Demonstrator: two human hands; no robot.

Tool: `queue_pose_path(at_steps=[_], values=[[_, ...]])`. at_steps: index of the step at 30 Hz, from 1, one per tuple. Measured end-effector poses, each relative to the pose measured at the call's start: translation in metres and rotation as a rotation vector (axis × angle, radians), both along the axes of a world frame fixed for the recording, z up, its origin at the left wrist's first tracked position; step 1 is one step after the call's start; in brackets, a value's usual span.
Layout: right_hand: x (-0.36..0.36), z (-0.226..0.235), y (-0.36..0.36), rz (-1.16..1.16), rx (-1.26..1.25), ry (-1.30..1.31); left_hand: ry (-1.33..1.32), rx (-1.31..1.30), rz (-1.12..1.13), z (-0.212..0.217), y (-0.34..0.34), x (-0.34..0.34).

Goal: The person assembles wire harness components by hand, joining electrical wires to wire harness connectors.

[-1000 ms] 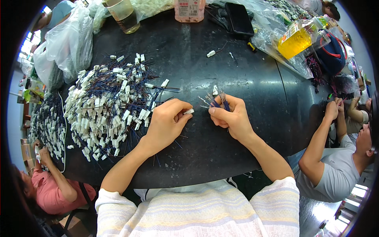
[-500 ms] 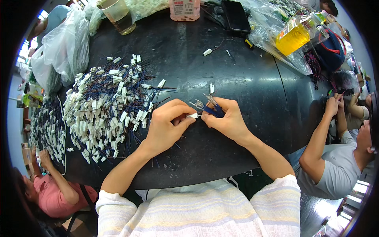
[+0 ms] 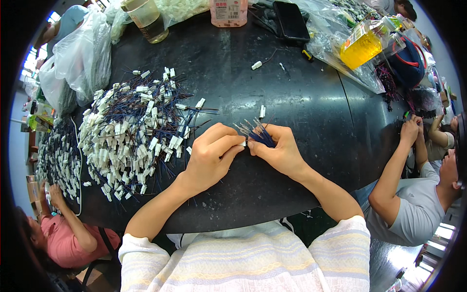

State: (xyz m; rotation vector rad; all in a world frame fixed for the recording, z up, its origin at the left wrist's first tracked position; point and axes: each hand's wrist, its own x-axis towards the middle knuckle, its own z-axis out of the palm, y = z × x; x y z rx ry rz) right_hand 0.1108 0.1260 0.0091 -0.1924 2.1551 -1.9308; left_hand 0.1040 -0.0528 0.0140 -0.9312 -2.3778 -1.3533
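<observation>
My left hand [image 3: 212,152] pinches a small white plastic connector [image 3: 242,143], mostly covered by the fingers. Right beside it, my right hand [image 3: 277,148] is closed round a bundle of dark blue wires [image 3: 261,136] with metal terminals at their tips, fanned toward the far side. The two hands almost meet at thumb and fingertips. A large heap of white connectors with dark wires [image 3: 129,131] lies left of my left hand. One loose white connector [image 3: 262,111] rests on the table just beyond my right hand.
The black table [image 3: 292,194] has a wired connector [image 3: 257,65], a phone [image 3: 290,20], a yellow bottle [image 3: 361,47] and a pink bottle [image 3: 228,12] farther back. Plastic bags [image 3: 82,58] and a cup [image 3: 146,19] stand far left. Co-workers sit at both sides.
My left hand has shifted slightly right, and its fingers now cover more of the white connector. The wire tips in my right hand have spread into a wider fan.
</observation>
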Motion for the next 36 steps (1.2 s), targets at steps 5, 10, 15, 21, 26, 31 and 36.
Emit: queue_pose_path(at_steps=[5,10,15,21,26,31,36], values=[[-0.007,0.019,0.006,-0.040,-0.091,-0.040,0.076,-0.074,0.071,0.025,-0.012,-0.011],[-0.026,0.026,0.039,-0.239,-0.489,-0.086,0.213,-0.649,0.376,0.064,-0.039,-0.025],[-0.028,0.019,0.035,-0.228,-0.508,-0.197,0.282,-0.483,-0.107,0.024,0.020,-0.046],[-0.027,0.016,0.031,-0.179,-0.431,-0.276,0.130,-0.300,-0.154,-0.006,0.019,-0.059],[-0.010,0.023,0.012,-0.061,-0.236,-0.211,-0.361,-0.121,0.041,0.006,-0.008,-0.027],[-0.011,0.015,0.004,-0.017,-0.085,-0.157,-0.801,0.343,-0.028,0.006,-0.017,-0.018],[-0.010,0.012,0.006,-0.031,-0.132,-0.177,-0.883,0.400,-0.059,0.005,-0.022,-0.019]])
